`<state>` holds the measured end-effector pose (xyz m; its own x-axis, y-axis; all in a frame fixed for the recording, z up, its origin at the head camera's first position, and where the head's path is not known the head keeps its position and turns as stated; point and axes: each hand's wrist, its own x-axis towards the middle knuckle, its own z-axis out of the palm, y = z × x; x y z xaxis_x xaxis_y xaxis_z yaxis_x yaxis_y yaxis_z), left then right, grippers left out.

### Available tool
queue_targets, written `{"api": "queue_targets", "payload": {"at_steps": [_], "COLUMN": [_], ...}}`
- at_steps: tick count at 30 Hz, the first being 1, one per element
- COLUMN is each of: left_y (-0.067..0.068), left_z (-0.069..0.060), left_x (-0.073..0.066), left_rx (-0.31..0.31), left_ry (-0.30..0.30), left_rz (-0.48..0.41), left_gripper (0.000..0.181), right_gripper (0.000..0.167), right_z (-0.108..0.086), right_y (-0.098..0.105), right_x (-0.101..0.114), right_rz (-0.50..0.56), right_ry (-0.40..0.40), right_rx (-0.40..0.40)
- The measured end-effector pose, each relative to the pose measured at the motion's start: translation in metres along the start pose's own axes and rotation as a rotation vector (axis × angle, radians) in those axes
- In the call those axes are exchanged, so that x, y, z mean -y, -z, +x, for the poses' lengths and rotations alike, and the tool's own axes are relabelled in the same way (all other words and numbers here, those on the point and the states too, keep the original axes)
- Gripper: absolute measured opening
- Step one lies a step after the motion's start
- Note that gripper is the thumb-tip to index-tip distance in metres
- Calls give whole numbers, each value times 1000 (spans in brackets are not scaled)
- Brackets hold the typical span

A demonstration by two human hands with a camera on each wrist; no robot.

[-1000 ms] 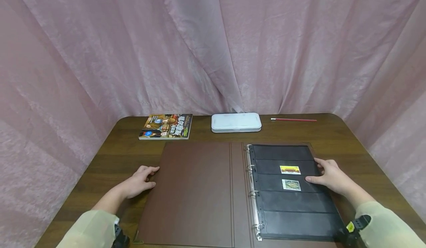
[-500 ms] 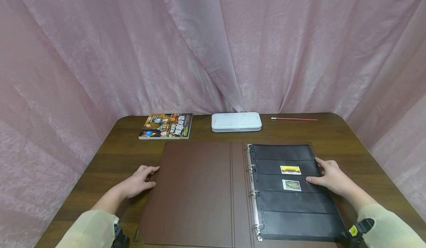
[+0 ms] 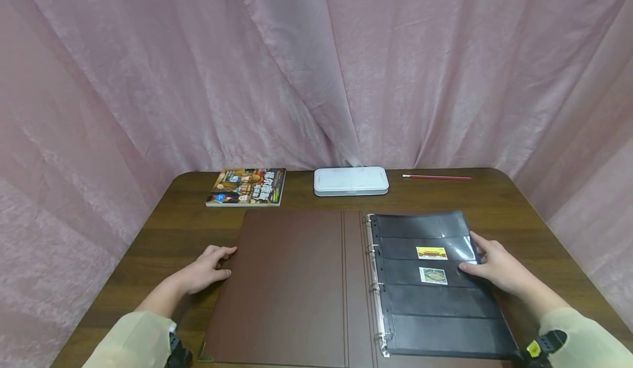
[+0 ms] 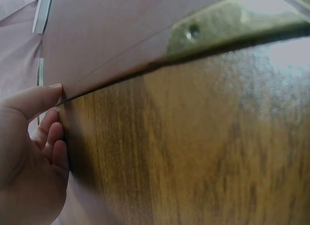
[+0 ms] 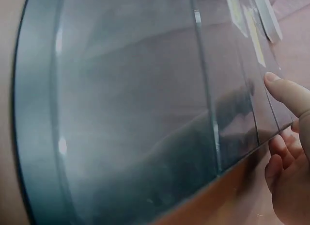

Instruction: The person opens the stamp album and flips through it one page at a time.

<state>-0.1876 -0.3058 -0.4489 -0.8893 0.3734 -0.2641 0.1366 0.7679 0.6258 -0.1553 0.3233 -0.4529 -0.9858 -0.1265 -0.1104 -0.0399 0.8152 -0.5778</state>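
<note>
A brown ring-binder stamp album [image 3: 282, 285] lies spread on the table, its metal rings [image 3: 376, 286] along the middle. On the right side is a black pocket page [image 3: 440, 299] with a yellow stamp [image 3: 432, 253] and a greenish stamp [image 3: 433, 276]. My right hand [image 3: 504, 266] pinches the page's outer edge, thumb on top and fingers below, as the right wrist view shows too. That edge is slightly raised. My left hand [image 3: 200, 273] holds the left cover's edge, thumb [image 4: 48, 94] on the cover and the other fingers curled at its rim.
Along the back of the wooden table [image 3: 163, 236] lie a magazine with a colourful cover [image 3: 247, 188], a white case [image 3: 351, 182] and a red pencil [image 3: 437, 177]. A pink curtain [image 3: 316, 71] hangs behind and at both sides.
My right hand has shifted slightly to the right, and the page's outer edge has lifted, with a glare now on its upper part. The left hand has stayed in place.
</note>
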Motion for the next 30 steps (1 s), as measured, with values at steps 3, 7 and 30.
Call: {"api": "queue_targets", "payload": {"at_steps": [3,7,30], "left_y": [0,1,2], "left_z": [0,1,5], "left_x": [1,1,0], "left_rx": [0,1,-21], "left_ry": [-2,-2,-18], "left_rz": [-6,-1,21], "left_gripper": [57,58,56], "right_gripper": [96,93,83], "right_z": [-3,-6,-16], "right_y": [7,17,48], "right_x": [3,5,27], "right_rz": [49,66,31], "right_ry": [2,6,103], "right_rx": [33,56,87]}}
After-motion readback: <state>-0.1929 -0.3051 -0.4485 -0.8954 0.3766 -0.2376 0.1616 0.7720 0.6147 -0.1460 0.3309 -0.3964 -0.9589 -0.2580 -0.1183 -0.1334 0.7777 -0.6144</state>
